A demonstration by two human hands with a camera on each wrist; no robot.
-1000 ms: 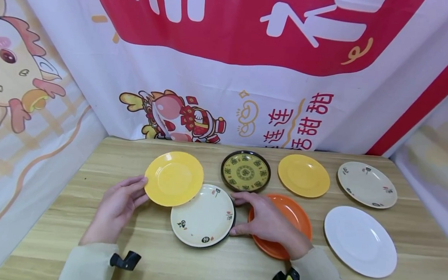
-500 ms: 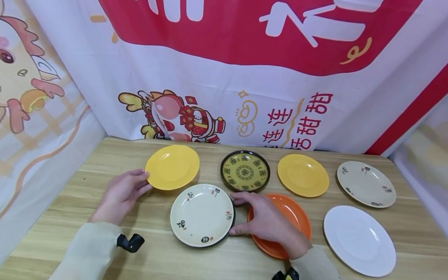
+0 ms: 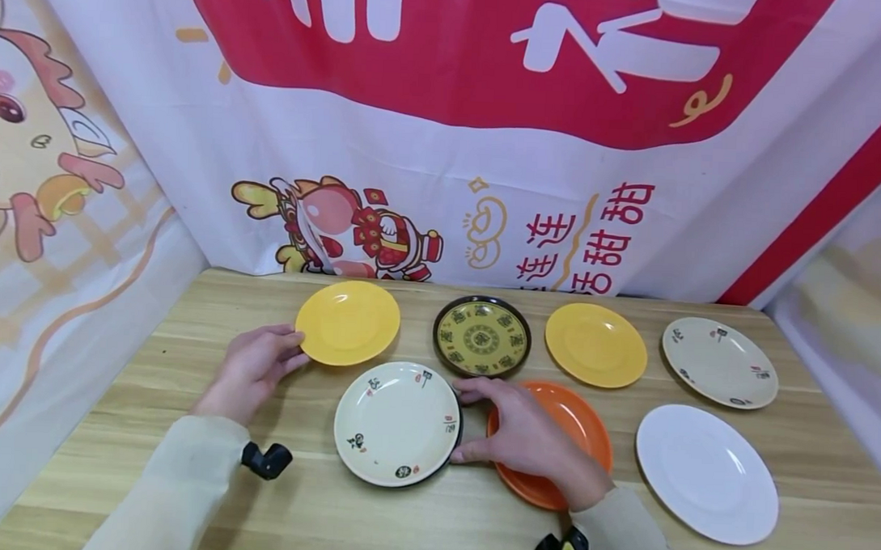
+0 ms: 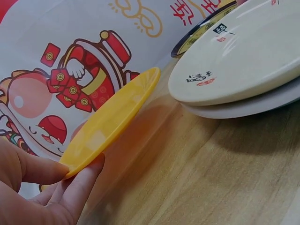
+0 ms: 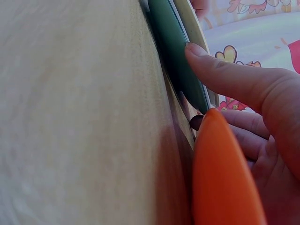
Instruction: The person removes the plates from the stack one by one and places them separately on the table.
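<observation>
My left hand [image 3: 258, 366] pinches the left rim of a yellow plate [image 3: 347, 323], thumb above and fingers beneath. In the left wrist view this yellow plate [image 4: 110, 123] is tilted, a gap and a shadow between it and the wood. A cream plate with small printed marks [image 3: 397, 423] tops a stack at the front middle. My right hand [image 3: 525, 436] touches that stack's right edge, thumb and fingers spread apart. Seen from the right wrist, the thumb rests against the rim of a dark green plate [image 5: 173, 51] lower in the stack.
Beneath my right hand lies an orange plate [image 3: 577, 429]. A dark-rimmed patterned plate [image 3: 482, 337], a second yellow plate [image 3: 597, 345], an oval-looking cream plate [image 3: 721, 363] and a white plate [image 3: 706, 474] stand on the wooden table [image 3: 315, 513]. A printed cloth [image 3: 408, 152] hangs behind.
My left hand has moved the yellow plate away from over the cream plate, toward the back of the table, then slightly right. The right hand has stayed at the stack.
</observation>
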